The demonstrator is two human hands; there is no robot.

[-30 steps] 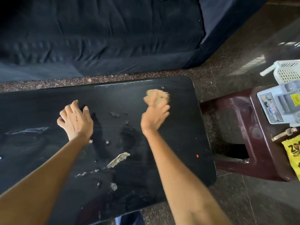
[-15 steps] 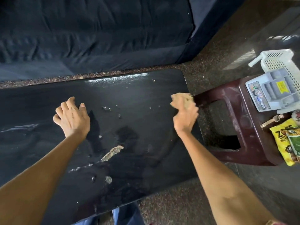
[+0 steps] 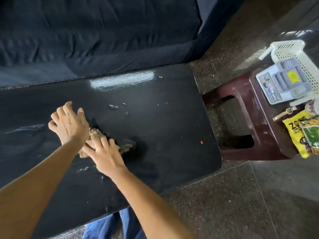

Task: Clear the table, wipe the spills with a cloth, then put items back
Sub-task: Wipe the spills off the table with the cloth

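clutter sits off to the right on a maroon stool (image 3: 250, 121): one white basket (image 3: 293, 54), one grey box (image 3: 283, 81), two snack packets (image 3: 303, 133). one black table (image 3: 164, 126), glossy, holds a few wet spots (image 3: 114, 106) and crumbs. right hand (image 3: 105, 154), fingers spread flat, presses one tan cloth (image 3: 94, 135) mid-table. left hand (image 3: 69, 123), fingers spread, rests just beside it. dark sofa (image 3: 95, 37) behind; speckled stone floor (image 3: 233, 195).
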